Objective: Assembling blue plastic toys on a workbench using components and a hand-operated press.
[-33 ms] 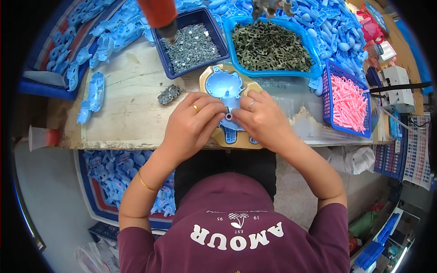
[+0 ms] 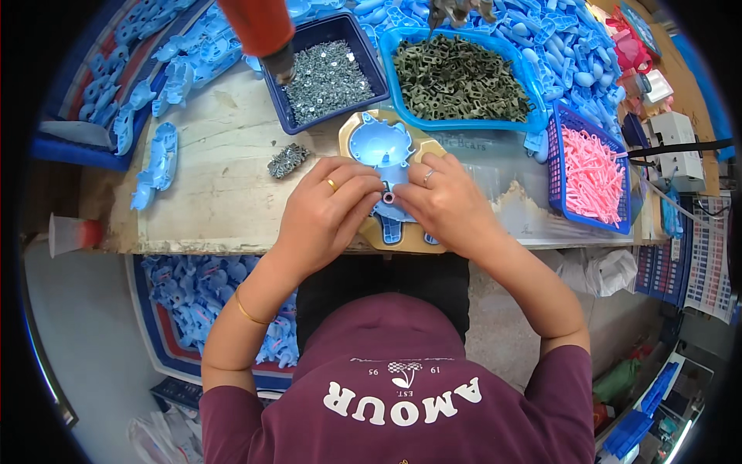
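Observation:
A light-blue plastic shell half point(image 2: 382, 145) lies hollow side up in a tan fixture point(image 2: 430, 147) at the table's front edge. Over its lower part, my left hand point(image 2: 331, 203) and my right hand point(image 2: 446, 199) meet with fingers pinched. Between the fingertips shows a small pink ring point(image 2: 389, 198), with a bit of something dark just above it. My fingers cover the rest, so what each hand grips cannot be made out. Above and left of my left hand lies a small heap of screws point(image 2: 288, 161).
Beyond the fixture stand a dark-blue bin of screws point(image 2: 325, 83) and a blue tub of dark clips point(image 2: 464, 77). An orange power driver point(image 2: 263, 31) hangs over the screw bin. At right is a basket of pink strips point(image 2: 592, 174); blue shells point(image 2: 556, 46) are piled behind.
The hanging orange driver has swung slightly to the left. My hands and the blue shell half stay where they were.

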